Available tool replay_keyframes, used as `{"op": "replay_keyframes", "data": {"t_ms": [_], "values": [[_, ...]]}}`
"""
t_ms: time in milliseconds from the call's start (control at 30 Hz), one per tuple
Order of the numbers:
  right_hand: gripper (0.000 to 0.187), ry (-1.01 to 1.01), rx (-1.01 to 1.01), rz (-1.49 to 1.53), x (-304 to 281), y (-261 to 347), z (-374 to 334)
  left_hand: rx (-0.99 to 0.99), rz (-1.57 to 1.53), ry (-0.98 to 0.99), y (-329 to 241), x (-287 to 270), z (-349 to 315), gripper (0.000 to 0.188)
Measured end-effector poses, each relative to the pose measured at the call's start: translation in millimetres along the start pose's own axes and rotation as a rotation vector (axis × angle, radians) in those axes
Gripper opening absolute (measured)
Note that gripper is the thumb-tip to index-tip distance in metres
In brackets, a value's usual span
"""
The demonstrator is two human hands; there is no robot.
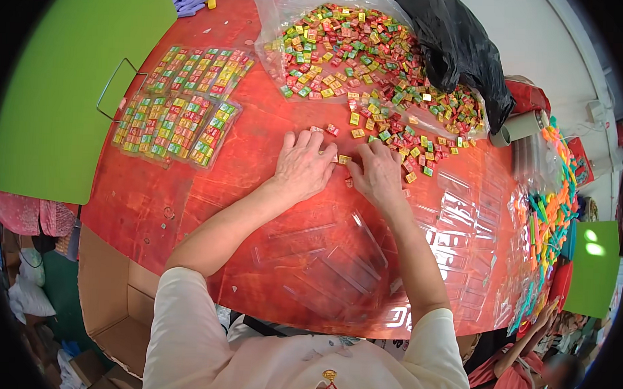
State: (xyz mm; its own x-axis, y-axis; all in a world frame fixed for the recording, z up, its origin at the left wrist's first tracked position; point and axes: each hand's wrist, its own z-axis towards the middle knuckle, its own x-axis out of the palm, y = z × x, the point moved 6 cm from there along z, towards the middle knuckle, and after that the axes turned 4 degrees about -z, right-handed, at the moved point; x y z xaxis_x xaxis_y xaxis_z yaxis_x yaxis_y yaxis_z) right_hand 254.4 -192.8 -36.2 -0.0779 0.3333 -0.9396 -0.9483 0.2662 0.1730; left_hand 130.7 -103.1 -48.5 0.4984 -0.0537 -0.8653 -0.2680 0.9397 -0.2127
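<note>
Both my hands rest on the red table among small red, yellow and green boxes. My left hand (303,161) lies palm down, its fingers spread and their tips beside a few red boxes (331,130). My right hand (379,172) has bent fingers, with the thumb apart from them, and touches the edge of the loose boxes. Between the hands sits a yellow box (343,159). What lies under the palms is hidden. Toward me are clear plastic trays (310,246), with more clear trays (454,234) to the right.
A clear bag (269,39) spills a heap of boxes (351,48) at the back, beside a black plastic bag (461,35). Filled trays (180,125) lie left. Colourful plastic pieces (551,203) line the right edge. An open carton (109,283) stands below left; another person (518,373) is lower right.
</note>
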Motion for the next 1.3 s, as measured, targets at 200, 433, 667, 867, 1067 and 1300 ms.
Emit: {"op": "replay_keyframes", "data": {"t_ms": [200, 433, 667, 867, 1067, 1300], "values": [[0.021, -0.058, -0.042, -0.094, 1.3, 18.2, 7.9, -0.023, -0.028, 0.049, 2.9, -4.9, -8.2, 0.031], [0.019, -0.058, 0.079, 0.114, -10.3, -3.0, 11.2, -0.056, -0.076, 0.003, -0.1, -10.5, -2.0, 0.040], [0.024, 0.040, -0.041, -0.110, -12.4, 8.4, -8.7, -0.031, -0.033, 0.027, 0.1, 2.1, -0.4, 0.037], [0.026, 0.091, -0.066, -0.094, -2.2, 3.3, 3.1, 0.020, -0.028, -0.021, -1.6, -0.7, -3.5, 0.033], [0.035, 0.178, -0.080, 0.238, 1.2, 3.7, 6.3, -0.105, -0.126, 0.274, 16.5, -27.0, -8.9, 0.066], [0.055, 0.183, -0.202, 0.233, 5.1, 12.1, 13.8, -0.354, -0.134, 0.482, 41.2, -51.5, -42.7, 0.068]]}}
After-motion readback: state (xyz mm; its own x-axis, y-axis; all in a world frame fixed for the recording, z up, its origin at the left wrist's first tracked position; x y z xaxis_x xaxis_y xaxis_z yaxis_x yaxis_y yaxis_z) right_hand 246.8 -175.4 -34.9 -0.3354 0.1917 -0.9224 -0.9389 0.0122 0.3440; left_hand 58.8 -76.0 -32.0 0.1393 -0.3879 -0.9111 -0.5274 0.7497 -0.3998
